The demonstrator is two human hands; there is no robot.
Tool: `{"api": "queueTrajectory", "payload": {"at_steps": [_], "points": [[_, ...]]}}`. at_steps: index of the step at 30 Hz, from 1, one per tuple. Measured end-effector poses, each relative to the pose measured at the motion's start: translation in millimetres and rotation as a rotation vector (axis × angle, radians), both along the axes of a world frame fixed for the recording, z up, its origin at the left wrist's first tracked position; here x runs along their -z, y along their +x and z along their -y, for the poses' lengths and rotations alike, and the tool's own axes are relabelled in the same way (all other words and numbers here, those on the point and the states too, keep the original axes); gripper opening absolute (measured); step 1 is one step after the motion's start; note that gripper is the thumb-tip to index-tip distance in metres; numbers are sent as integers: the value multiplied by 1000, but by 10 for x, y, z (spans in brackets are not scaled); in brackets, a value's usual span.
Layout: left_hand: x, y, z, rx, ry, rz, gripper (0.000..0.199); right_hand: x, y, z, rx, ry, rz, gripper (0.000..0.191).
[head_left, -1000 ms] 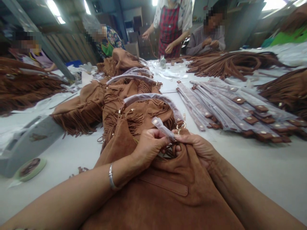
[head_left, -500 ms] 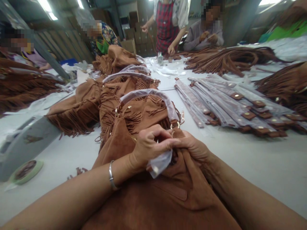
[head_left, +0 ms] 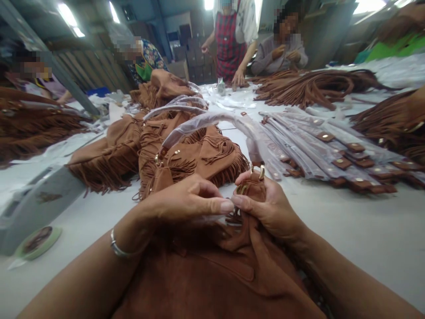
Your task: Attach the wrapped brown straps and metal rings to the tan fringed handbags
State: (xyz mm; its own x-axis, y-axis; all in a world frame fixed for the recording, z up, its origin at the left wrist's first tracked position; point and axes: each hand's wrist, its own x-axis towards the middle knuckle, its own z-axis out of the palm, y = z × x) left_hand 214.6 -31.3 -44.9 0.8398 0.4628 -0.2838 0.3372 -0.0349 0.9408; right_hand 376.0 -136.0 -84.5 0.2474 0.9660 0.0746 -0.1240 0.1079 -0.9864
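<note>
A brown suede handbag (head_left: pixel 206 283) fills the near middle, its carrying handle (head_left: pixel 206 122) wrapped in clear plastic film and arched away from me. My right hand (head_left: pixel 275 206) is closed round the bag's top right corner, just below the gold ring (head_left: pixel 262 172) of the handle. Part of a gold zip (head_left: pixel 242 188) shows by that thumb. My left hand (head_left: pixel 186 199), with a silver bangle at the wrist, is closed in a pinch close to the right thumb tip. What it pinches is hidden; a bit of pale plastic shows under its fingers.
Fringed brown bags (head_left: pixel 106 146) are piled ahead and to the left. Plastic-wrapped straps (head_left: pixel 318 141) lie in a row at the right, with brown fringe strips (head_left: pixel 312 86) behind them. A roll of tape (head_left: pixel 40 241) lies at the left. Several people work around the table.
My left hand has moved left and lower, and the plastic-wrapped end below it is mostly out of sight. The right hand has shifted right with the bag corner; the handle has spread wider.
</note>
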Motion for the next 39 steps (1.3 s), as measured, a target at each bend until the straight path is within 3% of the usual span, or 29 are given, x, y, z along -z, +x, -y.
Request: {"api": "queueTrajectory", "payload": {"at_steps": [3, 9, 14, 18, 25, 34, 39], "points": [[43, 39, 53, 195, -130, -31, 33, -7, -20, 9, -15, -17, -15, 35], [166, 92, 119, 36, -308, 46, 27, 34, -16, -23, 31, -65, -135, 34], [188, 118, 147, -29, -261, 56, 26, 68, -17, -54, 38, -108, -207, 35], [251, 138, 174, -181, -37, 159, 21, 73, -19, -76, 26, -145, -262, 34], [270, 156, 263, -252, 361, 232, 12, 76, -10, -102, 46, -220, -345, 34], [450, 160, 154, 23, 1199, 429, 16, 114, -5, -125, -19, -215, -478, 23], [537, 175, 118, 16, 1266, 503, 14, 136, 15, -141, -49, -171, -471, 17]]}}
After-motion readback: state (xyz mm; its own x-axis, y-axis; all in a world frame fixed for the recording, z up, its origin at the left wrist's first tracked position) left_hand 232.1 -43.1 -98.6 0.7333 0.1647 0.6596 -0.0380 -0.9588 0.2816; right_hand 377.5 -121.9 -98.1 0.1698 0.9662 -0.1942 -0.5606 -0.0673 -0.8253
